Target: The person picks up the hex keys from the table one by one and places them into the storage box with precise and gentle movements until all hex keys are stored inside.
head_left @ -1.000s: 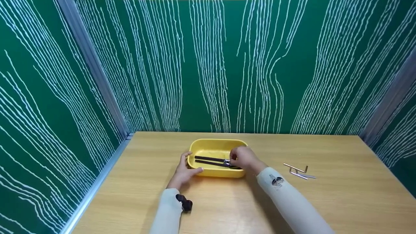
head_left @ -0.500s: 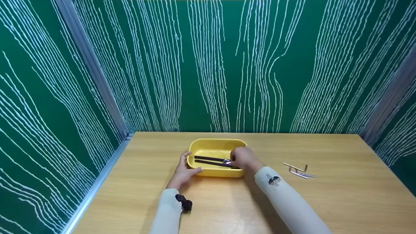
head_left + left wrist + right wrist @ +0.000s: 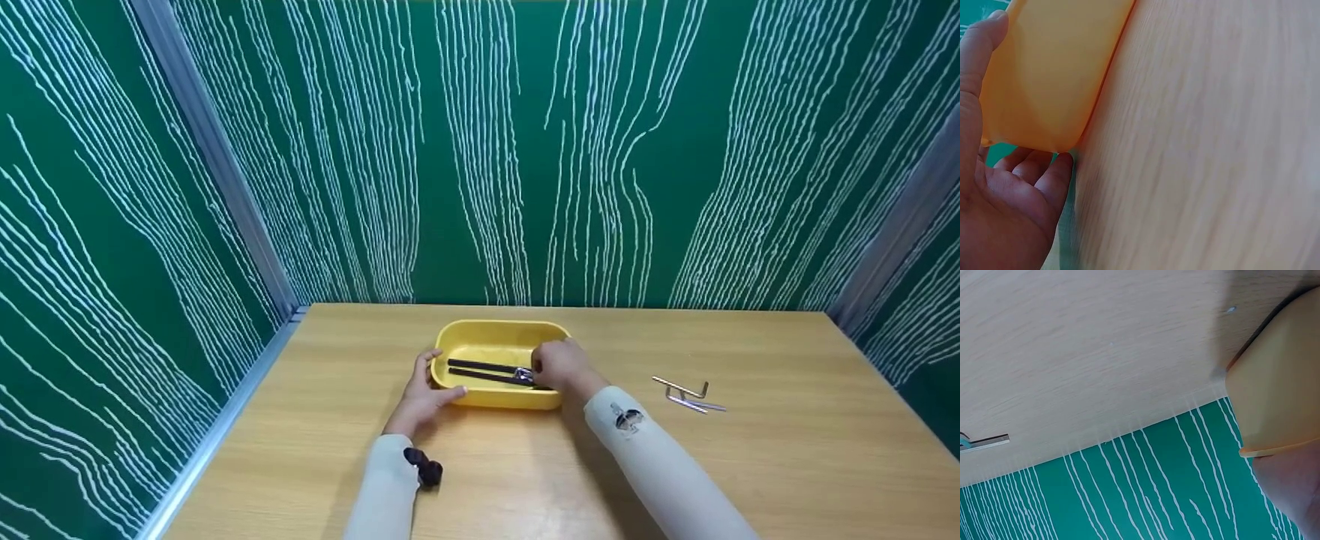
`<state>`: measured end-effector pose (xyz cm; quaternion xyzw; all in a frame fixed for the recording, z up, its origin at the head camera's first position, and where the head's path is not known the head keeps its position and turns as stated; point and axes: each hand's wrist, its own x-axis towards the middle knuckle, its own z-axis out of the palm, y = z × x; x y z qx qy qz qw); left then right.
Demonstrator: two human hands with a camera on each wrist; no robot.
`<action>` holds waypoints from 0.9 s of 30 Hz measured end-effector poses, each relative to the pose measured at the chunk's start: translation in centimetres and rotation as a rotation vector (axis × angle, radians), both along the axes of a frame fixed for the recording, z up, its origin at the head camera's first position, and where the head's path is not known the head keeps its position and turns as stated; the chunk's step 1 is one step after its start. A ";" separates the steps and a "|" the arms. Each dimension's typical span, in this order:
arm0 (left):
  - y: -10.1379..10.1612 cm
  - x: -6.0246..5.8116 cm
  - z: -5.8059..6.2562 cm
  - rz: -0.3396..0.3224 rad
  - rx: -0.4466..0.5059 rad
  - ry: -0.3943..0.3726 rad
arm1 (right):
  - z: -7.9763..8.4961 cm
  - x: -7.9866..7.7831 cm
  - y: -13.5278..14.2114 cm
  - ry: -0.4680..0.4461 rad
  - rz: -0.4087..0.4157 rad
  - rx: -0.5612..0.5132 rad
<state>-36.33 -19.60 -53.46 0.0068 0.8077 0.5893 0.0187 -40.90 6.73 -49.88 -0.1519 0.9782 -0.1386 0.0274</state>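
Observation:
On the table in the head view is a yellow plastic tub (image 3: 480,400). My left hand (image 3: 420,401) grips its left end, thumb over the near rim and fingers round the outside; the left wrist view shows the fingertips (image 3: 1064,163) against the tub's end. Inside lies a tool with two long black handles (image 3: 484,366) and a silver metal joint (image 3: 523,373), much like pliers. My right hand (image 3: 562,365) reaches over the right rim with curled fingers at the joint, holding the tool there. Its far end is hidden under that hand.
Several L-shaped metal hex keys (image 3: 688,405) lie crossed on the wooden table (image 3: 787,450), right of the tub. Green walls (image 3: 480,187) with white wavy lines stand behind and at the sides, with grey posts (image 3: 217,157) at the corners.
My right forearm has shifted slightly left. Both hands, the tub and the black-handled tool stay practically where they were.

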 end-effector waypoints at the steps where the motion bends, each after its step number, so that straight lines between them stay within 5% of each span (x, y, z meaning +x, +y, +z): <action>1: 0.0 0.0 0.0 -0.001 0.002 0.001 | 0.0 0.0 0.0 0.004 -0.002 -0.003; 11: 0.0 0.1 0.1 -0.018 0.020 0.028 | -0.1 0.1 0.2 0.152 0.105 0.058; 27: -0.1 0.1 0.1 -0.017 0.017 0.034 | -0.2 0.3 0.1 0.163 0.066 0.020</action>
